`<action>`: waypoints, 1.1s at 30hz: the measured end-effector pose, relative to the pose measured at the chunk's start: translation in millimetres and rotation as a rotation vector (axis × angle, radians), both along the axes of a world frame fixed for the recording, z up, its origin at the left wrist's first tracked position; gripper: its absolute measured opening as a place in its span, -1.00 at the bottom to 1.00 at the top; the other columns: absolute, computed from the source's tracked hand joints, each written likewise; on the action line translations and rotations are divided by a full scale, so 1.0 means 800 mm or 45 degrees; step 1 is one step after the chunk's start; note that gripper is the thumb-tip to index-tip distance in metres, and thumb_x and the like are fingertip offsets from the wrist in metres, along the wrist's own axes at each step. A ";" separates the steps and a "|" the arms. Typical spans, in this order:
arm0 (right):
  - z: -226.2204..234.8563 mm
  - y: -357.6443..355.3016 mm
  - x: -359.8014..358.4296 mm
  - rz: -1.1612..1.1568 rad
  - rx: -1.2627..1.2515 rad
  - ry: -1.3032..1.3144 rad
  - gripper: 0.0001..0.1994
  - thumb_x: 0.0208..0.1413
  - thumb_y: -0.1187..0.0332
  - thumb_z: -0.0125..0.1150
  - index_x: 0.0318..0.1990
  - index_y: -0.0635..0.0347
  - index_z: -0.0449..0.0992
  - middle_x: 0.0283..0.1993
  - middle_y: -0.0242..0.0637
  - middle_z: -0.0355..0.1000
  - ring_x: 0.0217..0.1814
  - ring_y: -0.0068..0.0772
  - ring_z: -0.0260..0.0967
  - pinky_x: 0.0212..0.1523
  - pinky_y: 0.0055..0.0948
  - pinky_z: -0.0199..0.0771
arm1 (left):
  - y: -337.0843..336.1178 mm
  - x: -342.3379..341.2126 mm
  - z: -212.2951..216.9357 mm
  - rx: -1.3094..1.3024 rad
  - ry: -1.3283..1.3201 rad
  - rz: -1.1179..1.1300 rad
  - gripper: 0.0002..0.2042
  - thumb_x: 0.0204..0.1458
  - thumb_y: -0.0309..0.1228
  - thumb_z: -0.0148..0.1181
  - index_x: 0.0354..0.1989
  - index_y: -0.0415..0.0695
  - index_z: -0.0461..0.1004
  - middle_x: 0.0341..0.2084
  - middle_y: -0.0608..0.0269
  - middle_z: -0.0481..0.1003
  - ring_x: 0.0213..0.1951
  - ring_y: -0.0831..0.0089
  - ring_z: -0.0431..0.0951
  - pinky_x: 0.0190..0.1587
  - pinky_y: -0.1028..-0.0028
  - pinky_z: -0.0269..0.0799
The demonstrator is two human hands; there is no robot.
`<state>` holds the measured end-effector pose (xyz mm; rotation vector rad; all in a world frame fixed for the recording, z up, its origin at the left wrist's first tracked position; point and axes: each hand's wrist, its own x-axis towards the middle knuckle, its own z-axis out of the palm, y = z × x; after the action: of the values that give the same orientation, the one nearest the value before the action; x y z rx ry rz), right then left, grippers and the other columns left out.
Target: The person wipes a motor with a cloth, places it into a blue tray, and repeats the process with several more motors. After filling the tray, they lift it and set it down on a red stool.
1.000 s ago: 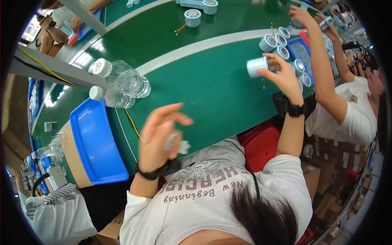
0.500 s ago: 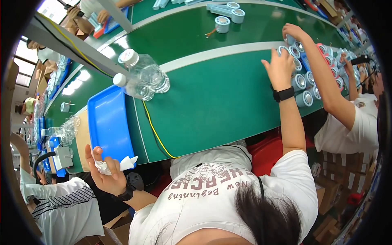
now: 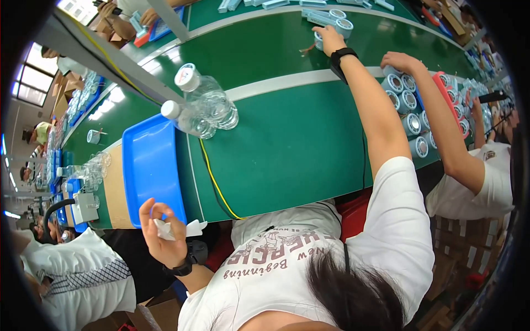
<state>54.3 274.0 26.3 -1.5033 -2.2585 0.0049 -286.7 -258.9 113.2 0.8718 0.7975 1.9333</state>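
At the far side of the table, my right hand point(image 3: 330, 39) closes over a light blue cylindrical part point(image 3: 318, 42) with thin wires at its lower left. The hand covers most of that part. Just beyond it, other light blue cylindrical parts point(image 3: 344, 26) with white rims rest beside flat light blue pieces point(image 3: 314, 14). My left hand point(image 3: 167, 234) is held low by the near table edge, with a crumpled white tissue point(image 3: 164, 228) pinched between its fingers. Beside that hand lies a blue tray point(image 3: 152, 165).
Two clear plastic bottles point(image 3: 218, 107) with white caps stand by a metal post. A yellow cable point(image 3: 212, 174) runs down to the near edge. At right, a co-worker's arm point(image 3: 441, 110) reaches over several light blue cylinders point(image 3: 409, 124) and a red tray point(image 3: 450, 102).
My right hand has moved left and away from me, from the cylinder group at right to the single wired cylinder. My left hand keeps the tissue. The view has shifted slightly.
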 end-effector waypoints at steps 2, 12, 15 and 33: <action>0.021 -0.041 -0.019 -0.010 -0.004 0.073 -0.45 -0.06 0.60 0.08 0.13 -0.16 0.36 0.10 -0.12 0.26 0.04 0.06 0.32 0.07 -0.19 0.37 | 0.021 0.021 -0.007 -0.179 0.165 -0.048 -0.58 0.19 -0.40 -0.16 0.21 -0.31 0.13 -0.18 -0.07 0.42 -0.80 0.62 0.21 -0.78 0.68 0.06; 0.142 -0.345 0.003 0.610 -1.024 0.874 -0.29 -0.13 0.40 0.43 0.24 0.17 0.24 0.09 -0.24 0.26 0.03 -0.43 0.41 -0.04 -0.52 0.46 | 0.162 0.149 -0.032 -0.166 1.441 -0.013 -0.19 -0.09 -0.55 0.31 0.35 -0.19 -0.01 0.11 -0.01 0.36 -0.19 0.50 0.52 -0.25 0.62 0.41; 0.139 -0.394 0.016 0.613 -1.153 0.961 -0.23 -0.13 0.30 0.46 0.25 0.29 0.20 0.10 -0.23 0.27 0.06 -0.39 0.39 -0.02 -0.50 0.45 | 0.175 0.178 -0.030 -0.023 1.405 -0.062 -0.14 -0.17 -0.49 0.41 0.33 -0.24 0.03 0.10 0.01 0.37 0.05 0.42 0.42 -0.02 0.48 0.37; 0.061 -0.468 0.047 0.419 -1.043 1.385 -0.28 0.20 -0.13 -0.10 0.20 0.47 0.23 0.08 -0.12 0.32 -0.12 -0.42 0.42 -0.30 -0.49 0.48 | 0.167 0.184 -0.054 -0.676 0.163 -1.125 -0.43 0.10 -0.04 0.13 0.06 -0.32 0.30 -0.29 0.08 0.52 -0.73 0.69 0.27 -0.72 0.70 0.12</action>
<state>92.2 -100.4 75.0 -0.9516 -1.5345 1.5714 -139.6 -125.7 70.1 0.8192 0.7643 0.8474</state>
